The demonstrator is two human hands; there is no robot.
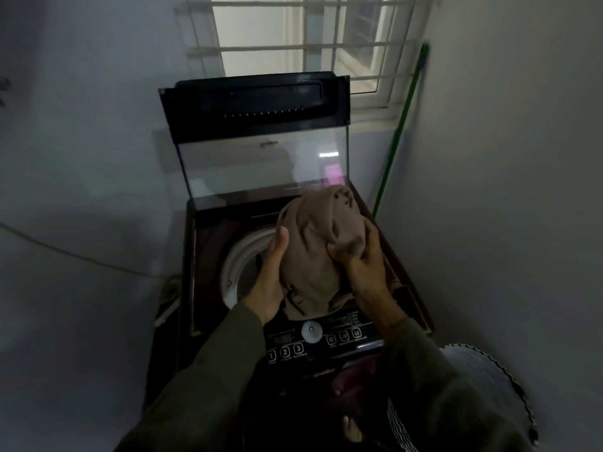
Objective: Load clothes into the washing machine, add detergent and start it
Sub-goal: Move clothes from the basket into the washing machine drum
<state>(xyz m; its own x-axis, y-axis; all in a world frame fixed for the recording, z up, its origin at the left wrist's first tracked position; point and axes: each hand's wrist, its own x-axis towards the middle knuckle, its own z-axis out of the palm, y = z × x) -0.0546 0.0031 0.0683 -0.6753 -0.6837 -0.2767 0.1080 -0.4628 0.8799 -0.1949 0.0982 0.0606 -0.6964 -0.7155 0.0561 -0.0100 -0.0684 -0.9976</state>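
Left hand [268,282]: grips the left side of the brown garment [318,246], thumb raised along the cloth, fingers hidden under it.
Right hand [360,256]: fingers curled into the garment's right side, bunching the fabric.
Brown garment: a crumpled bundle held between both hands, above the drum opening [243,265] of the washing machine [189,288]; its lower folds hang just beyond the control panel [313,344].
Lid [257,138]: stands upright beyond the hands, glass pane below a dark frame.
Control panel: nearer the person than the hands, under the wrists.
Green pole [396,138]: leans in the corner, right of the hands.
Window [303,37]: barred, beyond the lid.
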